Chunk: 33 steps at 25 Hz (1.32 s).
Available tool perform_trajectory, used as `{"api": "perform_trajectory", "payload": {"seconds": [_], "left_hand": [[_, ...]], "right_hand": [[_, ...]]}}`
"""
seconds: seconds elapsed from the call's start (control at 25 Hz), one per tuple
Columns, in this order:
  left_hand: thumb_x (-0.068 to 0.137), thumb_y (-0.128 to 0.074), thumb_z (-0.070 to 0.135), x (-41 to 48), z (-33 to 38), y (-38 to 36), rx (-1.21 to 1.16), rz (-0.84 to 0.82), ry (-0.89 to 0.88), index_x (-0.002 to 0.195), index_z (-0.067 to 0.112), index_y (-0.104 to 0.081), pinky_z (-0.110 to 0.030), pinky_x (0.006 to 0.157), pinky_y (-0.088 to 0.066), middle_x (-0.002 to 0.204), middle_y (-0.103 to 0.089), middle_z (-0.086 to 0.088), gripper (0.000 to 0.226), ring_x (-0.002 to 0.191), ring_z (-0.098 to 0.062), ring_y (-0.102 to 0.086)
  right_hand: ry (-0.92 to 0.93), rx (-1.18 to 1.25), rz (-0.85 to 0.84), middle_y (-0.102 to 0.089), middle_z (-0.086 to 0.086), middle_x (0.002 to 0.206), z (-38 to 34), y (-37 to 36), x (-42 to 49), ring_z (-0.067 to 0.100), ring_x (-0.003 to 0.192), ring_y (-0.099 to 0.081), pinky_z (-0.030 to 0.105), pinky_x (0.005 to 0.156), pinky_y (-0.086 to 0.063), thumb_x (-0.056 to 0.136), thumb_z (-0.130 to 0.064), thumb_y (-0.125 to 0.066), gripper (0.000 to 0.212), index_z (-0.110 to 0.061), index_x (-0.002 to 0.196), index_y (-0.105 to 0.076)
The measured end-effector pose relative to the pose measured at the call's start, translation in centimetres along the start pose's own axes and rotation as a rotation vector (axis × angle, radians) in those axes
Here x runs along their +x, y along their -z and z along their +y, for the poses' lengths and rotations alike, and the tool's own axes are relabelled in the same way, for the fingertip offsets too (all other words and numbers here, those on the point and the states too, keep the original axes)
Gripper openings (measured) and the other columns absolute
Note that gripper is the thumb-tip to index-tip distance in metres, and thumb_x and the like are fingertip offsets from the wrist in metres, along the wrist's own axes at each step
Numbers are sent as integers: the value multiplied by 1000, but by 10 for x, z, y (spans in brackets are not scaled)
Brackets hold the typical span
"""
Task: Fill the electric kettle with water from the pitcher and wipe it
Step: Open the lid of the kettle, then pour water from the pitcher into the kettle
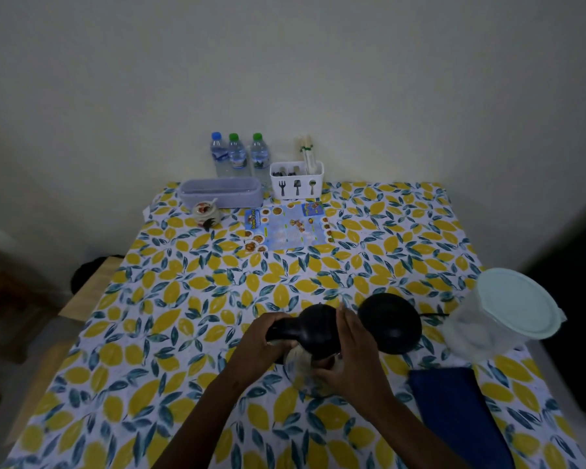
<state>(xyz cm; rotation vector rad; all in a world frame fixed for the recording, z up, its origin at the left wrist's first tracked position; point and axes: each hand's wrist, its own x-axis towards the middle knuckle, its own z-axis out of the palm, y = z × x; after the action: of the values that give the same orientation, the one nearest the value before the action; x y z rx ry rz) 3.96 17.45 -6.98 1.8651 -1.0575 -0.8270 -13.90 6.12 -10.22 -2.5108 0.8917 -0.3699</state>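
Near the front edge of the worktop (190, 299), on a cloth printed with yellow lemons and teal leaves: kettle (313, 346) with a glossy black domed lid, black handle and a clear rounded body, partly blurred. Left hand (256, 346) clenched around the handle, fingers wrapped over it. Right hand (351, 363) pressed against the kettle's right side, fingers spread flat along lid and glass, thumb low on the body. Just right of the kettle, touching or nearly so: round black base (391, 323), smooth, with a thin cord trailing right. Further right, a translucent plastic pitcher (498, 316) capped by a pale mint round lid. Beside the right forearm, a dark blue folded cloth (457, 414), matte and rectangular. At the far wall: three clear water bottles (237, 157), one blue cap, two green; labels too small to read. Next to them, a white cutlery holder (296, 181) marked with fork, knife and spoon shapes, a grey oblong box (220, 192), a small patterned jar (205, 213), and a blue picture menu (288, 230), its writing unreadable.
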Motion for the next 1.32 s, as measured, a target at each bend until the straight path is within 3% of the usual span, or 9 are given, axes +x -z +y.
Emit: {"api": "perform_trajectory", "payload": {"seconds": [0.08, 0.24, 0.4, 0.6, 0.92, 1.04, 1.12, 1.24, 1.32], "left_hand": [[85, -61, 54, -1, 13, -10, 98, 49, -67, 127, 25, -52, -12, 92, -44, 118, -52, 17, 52, 110, -4, -54], [87, -49, 64, 6, 33, -42, 489, 89, -138, 145, 18, -32, -43, 118, -24, 150, -41, -2, 76, 137, -21, -36], [93, -45, 57, 6, 33, -61, 564, 221, -164, 147, 13, -29, -41, 119, -20, 151, -41, -7, 72, 139, -23, -36], [99, -39, 45, 3, 32, -66, 525, 242, -195, 147, 10, -27, -40, 121, -16, 152, -38, -10, 61, 142, -24, -31], [102, -37, 31, -17, 47, -56, -242, 364, -23, 146, 20, -35, -36, 115, -35, 152, -41, -1, 45, 140, -15, -37], [103, -35, 30, -27, 43, -44, -524, 403, 37, 139, 24, -46, -14, 92, -50, 136, -55, 7, 38, 119, 6, -54], [104, -33, 30, -29, 41, -35, -535, 437, 120, 133, 23, -54, -10, 75, -53, 126, -62, 3, 36, 109, 1, -61], [104, -30, 35, -34, 37, -28, -535, 512, 211, 134, 12, -51, -35, 100, -50, 137, -55, -15, 44, 126, -26, -53], [102, -29, 42, -41, 33, -26, -602, 541, 206, 141, 14, -44, -37, 110, -40, 148, -45, -11, 50, 136, -24, -44]], "right_hand": [[41, -95, 13, 0, 3, 162, 9, 0, -10, 15, 148, 3, 41, 120, -12, 78, -73, -50, 107, -18, 150, 6], [24, -292, -40, -6, 8, 162, 23, 3, -28, 21, 147, 4, 43, 116, -3, 79, -81, -28, 104, -9, 151, -4], [39, -306, -35, 25, -3, 157, 26, -1, -29, 22, 147, 8, 44, 116, 0, 80, -73, -43, 106, -16, 149, 13], [43, -260, -5, 19, 0, 159, 24, -3, -32, 19, 146, 11, 43, 117, 1, 85, -68, -35, 97, -18, 147, 20], [27, -217, 29, -12, 11, 159, 18, 1, -33, 22, 146, -4, 56, 115, -22, 81, -63, -52, 102, -11, 150, 2], [75, -251, 21, -14, 10, 159, 1, -2, -33, 26, 147, -11, 53, 115, -18, 82, -67, -45, 100, -11, 151, 0], [102, -193, 22, -4, 4, 160, -4, -8, -31, 23, 148, -6, 54, 117, -15, 80, -60, -56, 101, -15, 151, 0], [82, -242, 2, 2, 4, 162, -2, -10, -31, 22, 149, -1, 53, 118, -16, 81, -63, -51, 100, -13, 151, 0], [77, -322, -25, 0, 8, 162, -1, -9, -32, 24, 149, -2, 49, 117, -16, 83, -71, -35, 98, -10, 150, 1]]}}
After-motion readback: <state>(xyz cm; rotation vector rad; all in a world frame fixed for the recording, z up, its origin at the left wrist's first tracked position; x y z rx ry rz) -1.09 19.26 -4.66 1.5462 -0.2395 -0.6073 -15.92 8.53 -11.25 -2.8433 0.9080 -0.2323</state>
